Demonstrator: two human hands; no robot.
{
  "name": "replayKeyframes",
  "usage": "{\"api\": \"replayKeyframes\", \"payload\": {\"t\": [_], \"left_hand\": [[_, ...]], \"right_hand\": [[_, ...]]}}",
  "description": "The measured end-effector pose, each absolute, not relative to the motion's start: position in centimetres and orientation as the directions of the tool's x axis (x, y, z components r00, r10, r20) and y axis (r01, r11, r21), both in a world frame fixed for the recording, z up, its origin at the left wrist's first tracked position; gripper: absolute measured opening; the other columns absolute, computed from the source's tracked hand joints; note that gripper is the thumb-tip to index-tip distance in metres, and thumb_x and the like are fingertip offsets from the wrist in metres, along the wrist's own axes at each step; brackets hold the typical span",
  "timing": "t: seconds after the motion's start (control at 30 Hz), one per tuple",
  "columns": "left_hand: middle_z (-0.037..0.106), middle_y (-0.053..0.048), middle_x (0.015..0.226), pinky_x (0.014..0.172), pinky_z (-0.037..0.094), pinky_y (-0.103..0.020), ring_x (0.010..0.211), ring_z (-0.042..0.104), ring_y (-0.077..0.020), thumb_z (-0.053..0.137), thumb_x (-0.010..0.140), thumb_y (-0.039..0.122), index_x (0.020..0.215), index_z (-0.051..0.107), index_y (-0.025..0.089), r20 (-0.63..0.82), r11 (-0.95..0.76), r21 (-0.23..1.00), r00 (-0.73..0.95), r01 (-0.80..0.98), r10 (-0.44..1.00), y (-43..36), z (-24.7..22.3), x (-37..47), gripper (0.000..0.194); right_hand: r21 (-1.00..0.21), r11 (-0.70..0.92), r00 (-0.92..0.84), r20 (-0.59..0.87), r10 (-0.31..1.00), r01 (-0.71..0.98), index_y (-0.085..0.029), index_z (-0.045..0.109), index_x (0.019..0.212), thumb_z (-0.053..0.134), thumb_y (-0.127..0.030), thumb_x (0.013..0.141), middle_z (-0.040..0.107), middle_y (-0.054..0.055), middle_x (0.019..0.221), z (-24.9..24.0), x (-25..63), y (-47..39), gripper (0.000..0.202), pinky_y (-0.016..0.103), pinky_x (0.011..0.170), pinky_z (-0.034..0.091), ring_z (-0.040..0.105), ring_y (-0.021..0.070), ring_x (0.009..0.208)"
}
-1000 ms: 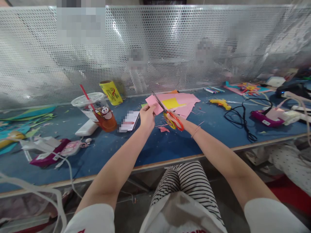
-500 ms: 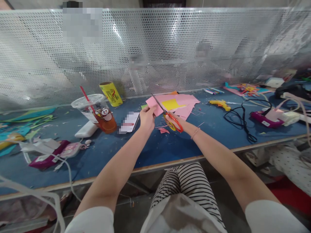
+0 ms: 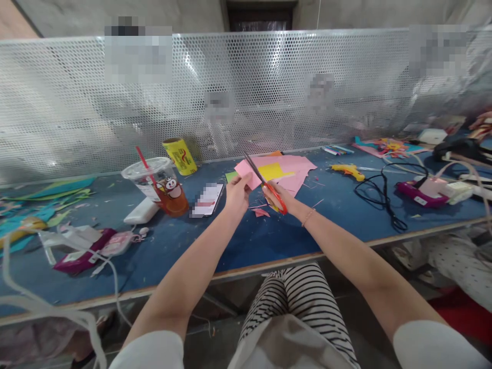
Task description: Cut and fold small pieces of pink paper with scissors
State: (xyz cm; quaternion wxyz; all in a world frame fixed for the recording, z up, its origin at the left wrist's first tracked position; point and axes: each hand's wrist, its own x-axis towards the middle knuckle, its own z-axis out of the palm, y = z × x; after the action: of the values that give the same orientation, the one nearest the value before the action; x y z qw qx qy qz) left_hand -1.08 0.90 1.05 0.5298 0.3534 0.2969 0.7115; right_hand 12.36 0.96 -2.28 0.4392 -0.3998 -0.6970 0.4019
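My left hand [image 3: 238, 192] pinches a small piece of pink paper [image 3: 246, 169] by its lower edge. In my right hand [image 3: 275, 195] are scissors [image 3: 255, 168] with orange-red and yellow handles; their blades lie along the right side of the pink piece, pointing up and away. Whether the blades touch the paper I cannot tell. Behind the hands, larger pink sheets [image 3: 302, 166] lie on the table, with a yellow piece of paper [image 3: 270, 171] on top. A small pink scrap [image 3: 262, 212] rests on the table below the scissors.
Left of my hands lie a phone [image 3: 207, 200], a plastic cup of drink [image 3: 169, 192] with a red straw, a white power bank [image 3: 141, 210] and a yellow roll [image 3: 180, 157]. To the right are a yellow glue gun [image 3: 348, 171], black cable [image 3: 378, 197] and purple power strip [image 3: 421, 195]. A perforated metal screen [image 3: 261, 92] stands behind.
The view has tilted up slightly, so the table sits lower. The scissor blades, earlier across the pink piece's upper edge, now look more open and lie along its right side.
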Motion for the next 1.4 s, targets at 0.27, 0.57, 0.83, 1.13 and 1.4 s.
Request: {"api": "replayKeyframes", "payload": {"t": [0.27, 0.57, 0.83, 1.13, 1.4], "left_hand": [[0.059, 0.003, 0.058, 0.045, 0.037, -0.016, 0.045, 0.047, -0.003, 0.076, 0.051, 0.024, 0.068, 0.062, 0.015, 0.177, -0.239, 0.874, -0.182, -0.424, 0.967, 1.1, 0.8, -1.2, 0.023], [0.052, 0.003, 0.049, 0.047, 0.041, -0.019, 0.044, 0.048, -0.006, 0.071, 0.055, 0.027, 0.064, 0.057, 0.014, 0.108, -0.149, 0.928, -0.136, -0.343, 0.985, 1.3, 0.4, -0.8, 0.021], [0.057, 0.002, 0.057, 0.054, 0.046, -0.022, 0.05, 0.055, -0.0083, 0.063, 0.063, 0.021, 0.077, 0.051, 0.014, 0.16, -0.17, 0.966, -0.067, -0.194, 0.985, 1.4, -0.4, -0.5, 0.019], [0.055, 0.002, 0.063, 0.058, 0.047, -0.024, 0.054, 0.055, -0.0084, 0.061, 0.067, 0.025, 0.076, 0.047, 0.016, 0.284, -0.291, 0.952, -0.083, -0.098, 0.955, 1.6, -0.6, -0.6, 0.019], [0.06, -0.004, 0.081, 0.063, 0.047, -0.026, 0.068, 0.059, -0.0121, 0.072, 0.056, 0.035, 0.088, 0.053, 0.015, 0.324, -0.326, 0.945, -0.117, 0.008, 0.939, 1.5, -0.7, -0.3, 0.042]], "right_hand": [[-0.542, 0.297, -0.13, 0.324, 0.937, 0.786, -0.015, 0.048, 0.091, 0.063, -0.035, 0.063, 0.059, 0.01, 0.087, -3.4, 16.6, 4.7, 0.037, 0.026, 0.06, 0.036, 0.055, 0.0178, 0.075], [-0.316, 0.383, -0.244, 0.402, 0.883, 0.868, -0.013, 0.061, 0.076, 0.056, -0.037, 0.071, 0.06, 0.013, 0.087, -3.0, 16.5, 4.3, 0.025, 0.034, 0.085, 0.036, 0.05, 0.0242, 0.099], [-0.767, 0.554, -0.279, 0.482, 0.83, 0.323, -0.013, 0.063, 0.089, 0.055, -0.03, 0.074, 0.063, 0.008, 0.091, -1.3, 15.3, 3.4, 0.024, 0.028, 0.075, 0.045, 0.059, 0.0145, 0.079], [-0.867, 0.462, -0.342, 0.384, 0.858, 0.185, -0.013, 0.063, 0.071, 0.06, -0.034, 0.067, 0.062, 0.002, 0.064, -2.2, 15.0, 4.1, 0.021, 0.025, 0.059, 0.044, 0.055, 0.011, 0.057], [-0.802, 0.551, -0.299, 0.48, 0.825, 0.23, -0.014, 0.061, 0.066, 0.065, -0.037, 0.063, 0.059, 0.0, 0.062, -1.7, 14.7, 3.8, 0.024, 0.023, 0.056, 0.04, 0.049, 0.0098, 0.056]]}}
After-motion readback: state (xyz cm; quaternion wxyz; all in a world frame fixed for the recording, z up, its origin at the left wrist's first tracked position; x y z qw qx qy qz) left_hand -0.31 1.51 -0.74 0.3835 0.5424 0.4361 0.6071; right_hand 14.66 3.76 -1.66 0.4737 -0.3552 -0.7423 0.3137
